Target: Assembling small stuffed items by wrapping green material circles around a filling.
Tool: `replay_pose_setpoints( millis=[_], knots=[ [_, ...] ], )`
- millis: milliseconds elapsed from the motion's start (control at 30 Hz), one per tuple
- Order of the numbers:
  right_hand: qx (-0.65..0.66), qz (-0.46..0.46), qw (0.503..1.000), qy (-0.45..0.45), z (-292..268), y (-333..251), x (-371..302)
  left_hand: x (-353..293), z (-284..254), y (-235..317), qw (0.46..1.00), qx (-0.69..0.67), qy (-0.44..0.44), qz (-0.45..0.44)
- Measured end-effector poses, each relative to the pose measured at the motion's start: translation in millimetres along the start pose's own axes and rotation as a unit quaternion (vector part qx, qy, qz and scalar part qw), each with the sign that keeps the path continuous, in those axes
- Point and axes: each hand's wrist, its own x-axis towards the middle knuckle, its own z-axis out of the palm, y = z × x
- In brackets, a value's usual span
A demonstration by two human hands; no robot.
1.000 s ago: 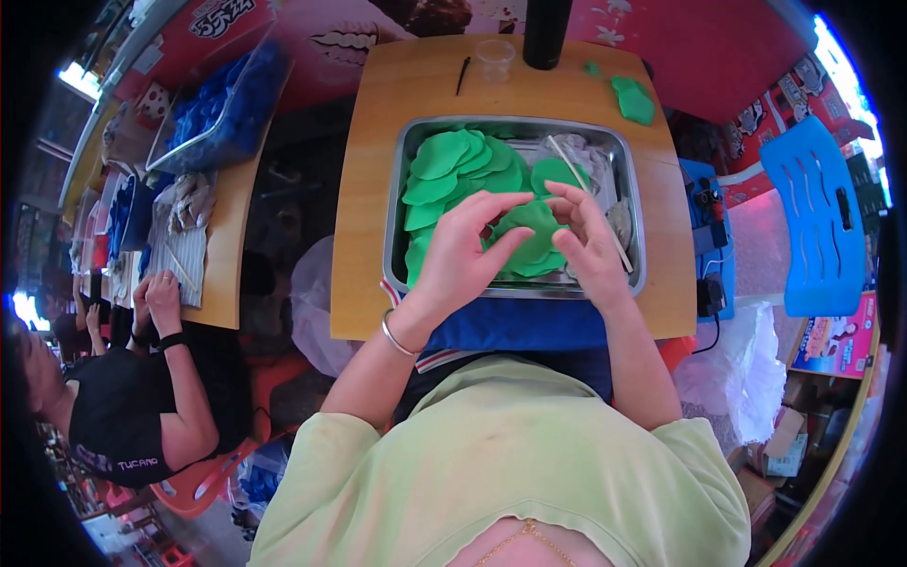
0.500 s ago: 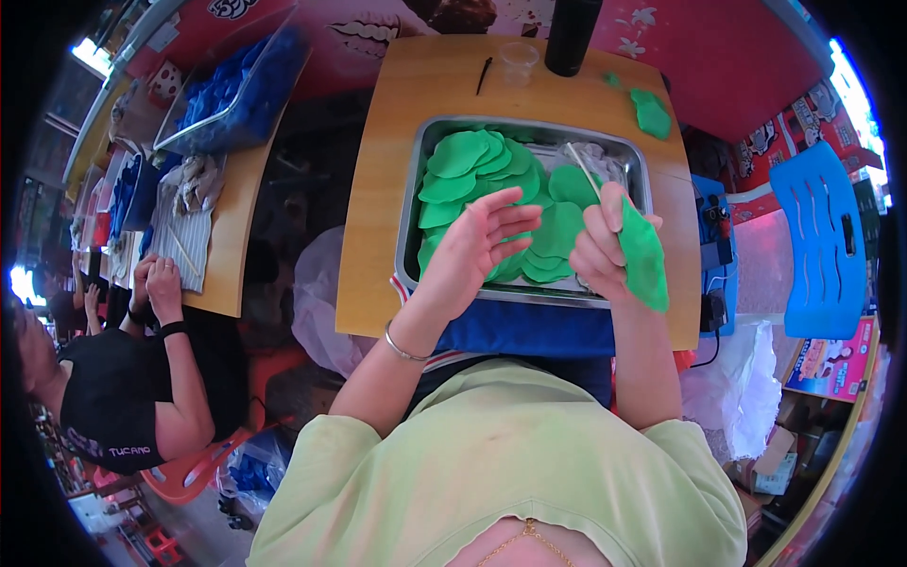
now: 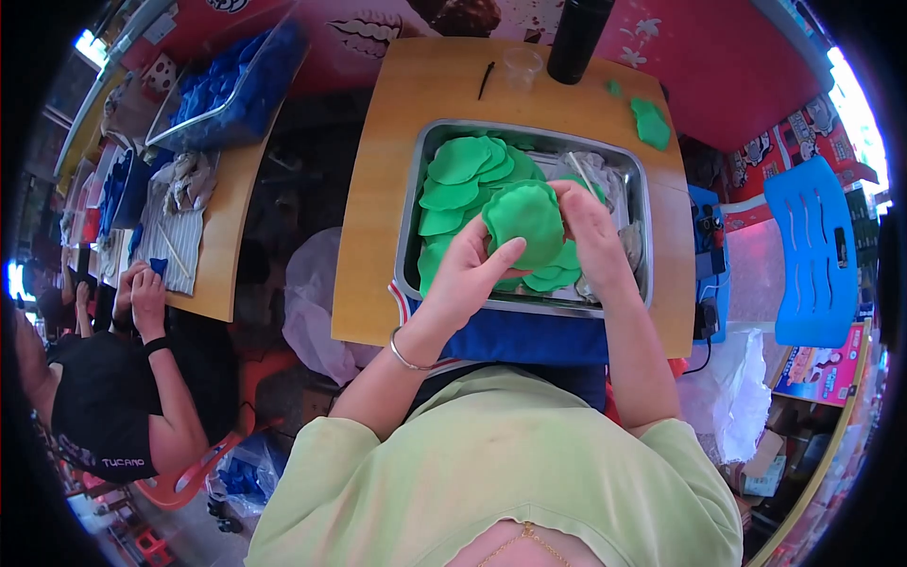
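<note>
A round green cloth piece [image 3: 524, 225] with a wavy edge is held up over the metal tray [image 3: 408, 246]. My left hand [image 3: 465, 269] grips its lower left side, thumb across the front. Against its right edge rest the bent fingers of my right hand [image 3: 593, 231]. A thin pale stick [image 3: 582, 174] points up beyond that hand, apparently held in it; the grip itself is hidden. Flat round green pieces [image 3: 463, 161] lie overlapping in the tray's left and middle. Crumpled greyish cloth [image 3: 612, 180] fills part of its right side.
A dark bottle [image 3: 578, 42], a clear cup [image 3: 521, 64] and a thin black rod [image 3: 487, 79] stand or lie at the table's far side. Another green piece [image 3: 650, 123] is far right. To the left, a co-worker [image 3: 113, 397] sits at another table; a blue chair [image 3: 814, 250] stands right.
The green piece, which hung folded in my right hand, is now spread open between both hands. My left hand, formerly open, has moved right and closed on it.
</note>
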Motion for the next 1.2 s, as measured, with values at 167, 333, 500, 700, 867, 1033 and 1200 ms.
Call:
replay_pose_setpoints(
  millis=[167,333,500,700,867,1033,1200],
  knots=[
    [-0.070,-0.040,0.996,-0.026,4.6,3.8,1.2,4.8,-19.2,-9.9,1.000,0.027,0.003,0.004],
    [-0.102,-0.017,0.994,-0.030,4.7,-0.2,3.7,10.9,-22.1,-7.4,1.000,0.017,0.001,0.011],
    [-0.046,-0.005,0.999,-0.002,3.2,2.0,8.5,17.5,-26.0,-11.7,0.999,0.018,0.028,0.042],
    [-0.047,0.001,0.998,-0.031,-1.8,12.6,11.4,22.1,-29.7,-13.8,0.995,-0.074,0.067,-0.001],
    [-0.106,-0.055,0.993,0.004,7.5,15.5,8.6,23.2,-28.6,-16.1,0.993,-0.101,0.064,-0.006],
    [-0.140,-0.068,0.986,0.052,14.9,2.9,0.4,23.9,-23.9,-13.1,0.986,-0.146,0.076,-0.020],
    [-0.223,-0.115,0.966,0.053,17.0,-0.6,-3.5,22.8,-23.5,-15.1,0.985,-0.159,0.072,-0.007]
  ],
)
